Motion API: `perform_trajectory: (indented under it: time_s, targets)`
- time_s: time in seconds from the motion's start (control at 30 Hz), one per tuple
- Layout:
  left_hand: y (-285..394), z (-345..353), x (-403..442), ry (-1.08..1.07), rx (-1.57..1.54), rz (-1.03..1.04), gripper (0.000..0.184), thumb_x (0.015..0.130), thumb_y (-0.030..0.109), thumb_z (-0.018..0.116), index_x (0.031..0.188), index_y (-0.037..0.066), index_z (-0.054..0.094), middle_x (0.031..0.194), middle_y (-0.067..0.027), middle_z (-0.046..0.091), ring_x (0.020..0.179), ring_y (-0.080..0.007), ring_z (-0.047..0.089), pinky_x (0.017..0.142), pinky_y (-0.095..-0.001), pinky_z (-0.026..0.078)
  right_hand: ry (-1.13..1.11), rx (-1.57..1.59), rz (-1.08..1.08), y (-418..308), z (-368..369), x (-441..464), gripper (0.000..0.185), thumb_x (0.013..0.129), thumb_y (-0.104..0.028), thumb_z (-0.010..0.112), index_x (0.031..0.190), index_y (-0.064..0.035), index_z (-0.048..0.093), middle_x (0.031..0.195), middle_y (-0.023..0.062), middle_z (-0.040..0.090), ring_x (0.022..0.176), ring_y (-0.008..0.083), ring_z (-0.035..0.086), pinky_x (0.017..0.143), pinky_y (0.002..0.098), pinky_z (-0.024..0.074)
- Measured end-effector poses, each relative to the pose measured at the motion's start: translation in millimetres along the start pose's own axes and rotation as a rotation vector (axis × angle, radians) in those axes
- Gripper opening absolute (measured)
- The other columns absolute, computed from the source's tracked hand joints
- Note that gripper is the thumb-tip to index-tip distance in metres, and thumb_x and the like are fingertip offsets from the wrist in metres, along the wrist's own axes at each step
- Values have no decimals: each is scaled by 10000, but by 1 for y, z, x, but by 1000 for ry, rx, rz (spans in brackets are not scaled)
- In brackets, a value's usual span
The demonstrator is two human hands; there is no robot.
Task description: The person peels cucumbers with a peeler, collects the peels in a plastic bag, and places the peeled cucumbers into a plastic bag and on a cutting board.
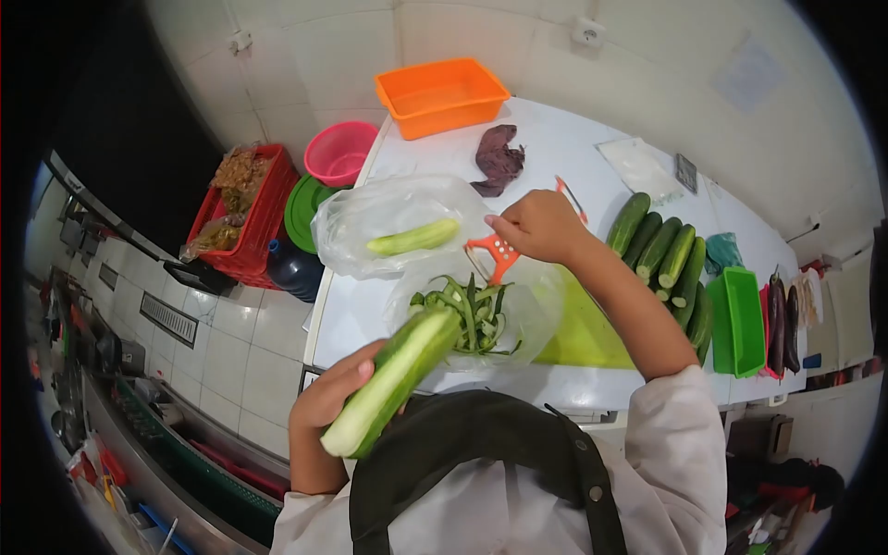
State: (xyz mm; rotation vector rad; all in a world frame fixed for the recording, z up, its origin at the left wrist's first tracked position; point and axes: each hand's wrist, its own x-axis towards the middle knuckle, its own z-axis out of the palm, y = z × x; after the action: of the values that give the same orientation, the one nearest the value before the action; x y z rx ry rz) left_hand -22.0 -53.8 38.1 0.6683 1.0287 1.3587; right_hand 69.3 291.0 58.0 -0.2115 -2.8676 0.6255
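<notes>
At seven o'clock in the view, a partly peeled cucumber [398,375] slants up toward the peels [476,319], with pale, wet-looking flesh bared along its length beside strips of dark green skin. The left hand [340,387] is wrapped around its lower part, palm toward it. At two o'clock, the right hand [541,227] is raised, wrist bent, fingers curled tight around an orange peeler [499,256], whose head points down-left, apart from the cucumber. A peeled cucumber [413,238] lies at eleven o'clock on clear plastic [361,208].
</notes>
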Motion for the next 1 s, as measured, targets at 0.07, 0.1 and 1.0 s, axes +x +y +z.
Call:
perform_trajectory:
  time_s: [0.07, 0.1, 1.0]
  targets:
    - [1, 1, 10, 113, 22, 35, 568, 993, 437, 405, 1344, -9, 399, 961, -110, 588, 793, -162, 611, 673, -280, 508, 3, 371, 172, 2, 6, -1, 286, 832, -252, 568, 676, -29, 654, 603, 73, 620, 447, 177, 505, 476, 360, 423]
    - [2, 5, 17, 167, 32, 50, 593, 984, 455, 404, 1365, 3, 377, 976, -119, 584, 802, -173, 610, 654, -286, 518, -56, 743, 172, -4, 8, -5, 259, 845, -260, 586, 760, -25, 657, 675, 60, 636, 459, 157, 500, 485, 345, 429]
    - [-26, -11, 57, 487, -193, 251, 490, 1006, 408, 365, 1249, 0, 488, 959, -154, 625, 760, -206, 625, 711, -313, 523, 136, 399, -37, -101, 2, -49, 363, 862, -253, 638, 564, -65, 553, 557, 55, 576, 540, 217, 533, 540, 351, 393]
